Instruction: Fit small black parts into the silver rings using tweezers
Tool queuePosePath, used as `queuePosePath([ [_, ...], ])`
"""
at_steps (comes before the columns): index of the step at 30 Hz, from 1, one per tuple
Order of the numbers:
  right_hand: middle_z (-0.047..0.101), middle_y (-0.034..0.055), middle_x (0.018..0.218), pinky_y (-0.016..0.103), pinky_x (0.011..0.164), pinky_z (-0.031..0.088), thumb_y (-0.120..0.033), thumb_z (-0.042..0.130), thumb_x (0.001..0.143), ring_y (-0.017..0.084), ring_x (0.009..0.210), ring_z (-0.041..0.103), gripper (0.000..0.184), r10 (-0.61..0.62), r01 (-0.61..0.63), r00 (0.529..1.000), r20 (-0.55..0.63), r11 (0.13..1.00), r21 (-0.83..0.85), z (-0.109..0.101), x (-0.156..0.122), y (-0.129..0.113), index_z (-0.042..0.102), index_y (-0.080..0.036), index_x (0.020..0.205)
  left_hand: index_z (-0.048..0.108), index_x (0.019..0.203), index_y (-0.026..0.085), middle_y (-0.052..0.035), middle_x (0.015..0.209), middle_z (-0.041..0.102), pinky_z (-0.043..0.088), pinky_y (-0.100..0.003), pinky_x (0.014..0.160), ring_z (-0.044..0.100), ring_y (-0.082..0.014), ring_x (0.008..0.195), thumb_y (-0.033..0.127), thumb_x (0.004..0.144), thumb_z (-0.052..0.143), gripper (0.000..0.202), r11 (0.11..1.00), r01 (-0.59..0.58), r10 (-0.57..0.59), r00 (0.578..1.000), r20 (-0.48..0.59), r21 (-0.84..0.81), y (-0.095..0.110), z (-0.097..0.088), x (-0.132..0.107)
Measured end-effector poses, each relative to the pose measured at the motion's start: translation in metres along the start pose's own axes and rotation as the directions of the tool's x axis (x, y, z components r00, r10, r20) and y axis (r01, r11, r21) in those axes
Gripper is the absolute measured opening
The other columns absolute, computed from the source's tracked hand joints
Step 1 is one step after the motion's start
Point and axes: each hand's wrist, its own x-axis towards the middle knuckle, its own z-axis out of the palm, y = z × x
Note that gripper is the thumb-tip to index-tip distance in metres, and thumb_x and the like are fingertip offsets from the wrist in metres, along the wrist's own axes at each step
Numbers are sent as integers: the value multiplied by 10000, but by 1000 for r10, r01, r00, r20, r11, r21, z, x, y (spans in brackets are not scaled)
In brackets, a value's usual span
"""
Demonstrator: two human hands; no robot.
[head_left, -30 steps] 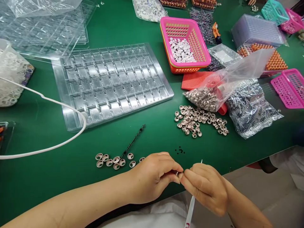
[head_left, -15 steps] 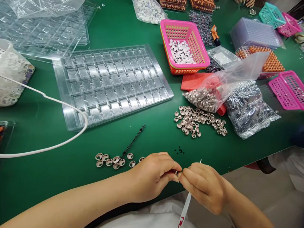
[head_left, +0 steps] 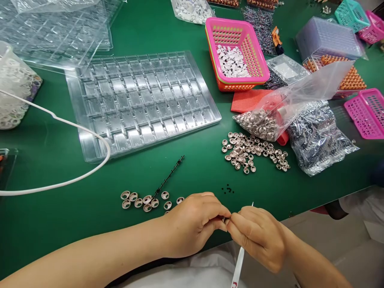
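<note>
My left hand [head_left: 196, 224] is closed in a pinch on a small silvery piece [head_left: 224, 219], mostly covered by the fingertips. My right hand [head_left: 259, 238] meets it there, thumb and fingers pressed at the same piece. A slim white pointed tool [head_left: 239, 266] passes through the right hand, its tip above the knuckles and its shaft slanting down. Beyond the hands lie several tiny black bits [head_left: 228, 189]. To the left are loose silvery rings [head_left: 133, 196] with off-centre holes, touching a thin black toothed strip [head_left: 168, 178].
A clear compartment tray [head_left: 144, 96] lies behind the hands, with a white cable [head_left: 87, 172] over its left corner. Further right are a heap of silvery rings [head_left: 241, 151], a bag of rings [head_left: 258, 123], a foil-like bag [head_left: 322, 136] and a pink basket [head_left: 261, 60] of white pieces.
The view has shifted slightly. Both hands keep nearly the same pose, pinched together at the small piece, and the white tool's lower end has swung a little to the right.
</note>
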Motion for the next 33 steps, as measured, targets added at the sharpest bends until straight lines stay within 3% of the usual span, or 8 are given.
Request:
queuePosePath([
  [4, 653, 107, 858, 314, 483, 386, -89, 377, 920, 159, 576, 504, 318, 17, -17, 1000, 1, 1000, 10, 1, -1, 4, 584, -65, 1160, 697, 1005, 105, -67, 814, 739, 499, -259, 724, 613, -163, 740, 87, 923, 593, 134, 999, 38, -37, 999, 8, -21, 0, -3, 2],
  [14, 662, 78, 838, 298, 536, 428, -55, 462, 925, 143, 630, 538, 272, 66, -87, 976, -209, 992, -96, 19, -13, 9, 614, -92, 1147, 752, 979, 127, -40, 814, 693, 500, -221, 717, 633, -137, 746, 148, 875, 687, 124, 935, 297, -303, 953, -5, -192, -1, -7, 5],
  [20, 663, 57, 852, 276, 584, 501, 4, 629, 851, 134, 704, 583, 334, 162, -201, 887, -433, 978, -46, 35, -17, 5, 614, -118, 1162, 762, 947, 158, -5, 808, 695, 488, -214, 732, 605, -120, 738, 195, 843, 731, 115, 853, 402, -410, 911, 50, -333, 1, -9, 9],
  [23, 658, 58, 852, 270, 571, 509, 24, 641, 836, 130, 703, 594, 348, 176, -219, 855, -487, 975, -31, 40, -16, 3, 615, -121, 1151, 765, 949, 164, -2, 815, 702, 493, -215, 730, 606, -121, 742, 203, 829, 741, 129, 802, 448, -453, 887, 87, -394, 1, -9, 9],
  [29, 657, 51, 855, 255, 565, 508, 21, 656, 834, 117, 697, 595, 347, 188, -243, 829, -526, 969, -36, 40, -15, -1, 618, -128, 1146, 764, 956, 160, -15, 830, 717, 504, -228, 727, 623, -133, 753, 225, 816, 750, 155, 774, 477, -479, 871, 108, -416, 1, -8, 7],
  [33, 650, 24, 835, 251, 553, 486, -42, 599, 890, 109, 656, 582, 299, 211, -260, 860, -465, 965, -43, 37, -19, -3, 624, -187, 1150, 767, 950, 162, -23, 829, 721, 511, -232, 735, 634, -137, 753, 216, 813, 750, 148, 811, 441, -443, 892, 89, -385, 2, -7, 7],
])
